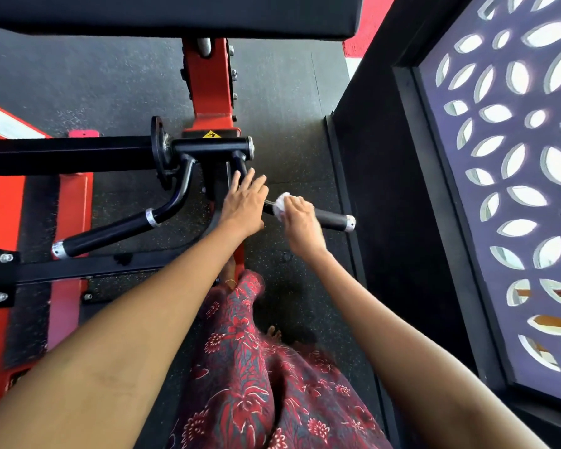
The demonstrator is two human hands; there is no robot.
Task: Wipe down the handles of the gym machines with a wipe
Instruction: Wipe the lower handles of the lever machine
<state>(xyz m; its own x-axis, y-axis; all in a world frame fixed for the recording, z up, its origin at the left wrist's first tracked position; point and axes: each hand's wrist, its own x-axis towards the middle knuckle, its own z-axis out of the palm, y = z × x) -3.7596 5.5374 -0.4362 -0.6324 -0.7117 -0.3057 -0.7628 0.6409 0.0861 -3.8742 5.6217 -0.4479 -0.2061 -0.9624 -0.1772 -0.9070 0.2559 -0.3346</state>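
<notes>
Wipe: a crumpled white wipe (280, 202) sits against the inner end of the right handle, bunched under the fingers of the right hand.
Right handle: a black grip (332, 218) with a silver end cap, running out to the right toward the dark wall; its inner part is covered by the wipe and the hand.
Right hand: the right hand (300, 222) is curled over the handle from above, clutching the wipe against it.
Left hand: the left hand (243, 205) lies just beside the right one, fingers straight and spread, holding nothing; its fingertips reach the black bar that leads up to the crossbar. Whether the palm touches the bar cannot be told.
Left handle: a second black grip (107, 231) with silver rings angles down to the left, well apart from both hands.
Machine: a red frame (209, 89) rises to a black pad (175, 14) at the top, with a black crossbar (78, 153) and a yellow warning sticker (211, 135).
Floor: dark speckled rubber floor (94, 79) under the machine.
Clothing: a red patterned skirt (256, 367) and bare toes below.
Right side: a purple screen (515, 157) with leaf-shaped cut-outs.
</notes>
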